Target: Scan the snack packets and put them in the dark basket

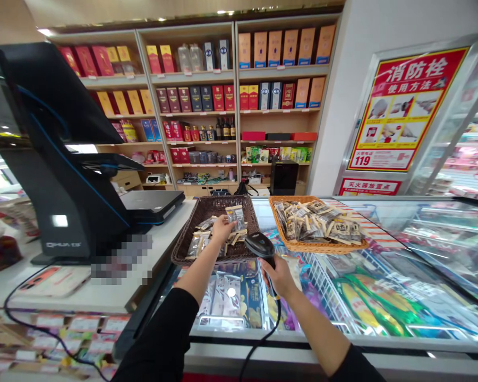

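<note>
My left hand (222, 229) reaches over the dark brown wicker basket (183, 240), its fingers closed on a small snack packet (236, 215) with a clear window and tan ends. Several similar packets (199, 243) lie loose in that basket. My right hand (281, 273) is wrapped round the handle of a black barcode scanner (259, 245), whose head points left toward the basket and the packet. From the scanner a dark cable (263, 339) hangs down toward me. Right of the scanner, an orange wicker basket (290, 245) holds a heap of packets like these.
Both baskets rest on a glass-topped freezer (386, 265) with bagged goods inside. At left a counter (115, 297) carries a point-of-sale terminal (69, 212) and a phone (53, 280). Shelves (197, 114) of boxed bottles stand behind; a red notice (408, 109) hangs at right.
</note>
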Tool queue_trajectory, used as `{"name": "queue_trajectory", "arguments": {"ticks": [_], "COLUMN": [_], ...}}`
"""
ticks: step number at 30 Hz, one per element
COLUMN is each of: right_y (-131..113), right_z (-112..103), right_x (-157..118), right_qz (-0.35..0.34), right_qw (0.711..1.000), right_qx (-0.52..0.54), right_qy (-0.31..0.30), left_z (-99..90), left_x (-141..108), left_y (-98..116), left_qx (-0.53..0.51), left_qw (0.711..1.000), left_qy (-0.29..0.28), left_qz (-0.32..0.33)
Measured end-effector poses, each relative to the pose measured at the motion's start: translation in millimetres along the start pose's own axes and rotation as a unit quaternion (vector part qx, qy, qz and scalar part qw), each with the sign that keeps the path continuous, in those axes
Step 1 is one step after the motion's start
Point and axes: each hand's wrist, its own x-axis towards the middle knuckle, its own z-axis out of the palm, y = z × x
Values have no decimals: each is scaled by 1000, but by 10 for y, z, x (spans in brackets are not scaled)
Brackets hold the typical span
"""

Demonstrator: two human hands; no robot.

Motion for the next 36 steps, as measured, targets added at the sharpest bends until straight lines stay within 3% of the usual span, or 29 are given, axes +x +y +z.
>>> {"name": "queue_trajectory", "arguments": {"ticks": [4, 8, 10, 13, 18, 21, 24, 28, 32, 34, 36], "right_y": [-23, -55, -75, -108, -105, -70, -58, -89, -108, -98, -74], "right_z": [-57, -291, -433, -594, -700, -731, -740, -703, -644, -602, -540], "right_x": [21, 133, 204, 276, 314, 344, 377, 379, 332, 307, 296], "right_qz": [-16, -71, -92, -124, -139, -132, -120, -117, -129, -131, -134], "right_qw": [999, 986, 965, 926, 891, 881, 875, 878, 890, 897, 906], "right_qx": [17, 47, 95, 159, 188, 188, 200, 222, 215, 205, 190], "right_qy": [25, 140, 225, 321, 390, 414, 424, 408, 381, 368, 355], "left_z": [-42, 39, 236, 730, 1586, 1874, 1971, 1813, 1260, 843, 407], "left_x": [30, 41, 24, -53, -275, -372, -405, -341, -95, 63, 179], "left_y": [-12, 154, 301, 505, 558, 449, 377, 449, 567, 556, 482], "left_qx": [42, 137, 153, 160, 281, 380, 429, 397, 420, 495, 593], "left_qw": [999, 988, 985, 983, 942, 900, 881, 885, 881, 849, 783], "left_qy": [11, 24, 26, -5, -94, -132, -137, -169, -117, -117, -163], "left_qz": [11, 70, 81, 88, 159, 168, 147, 172, 181, 146, 91]}}
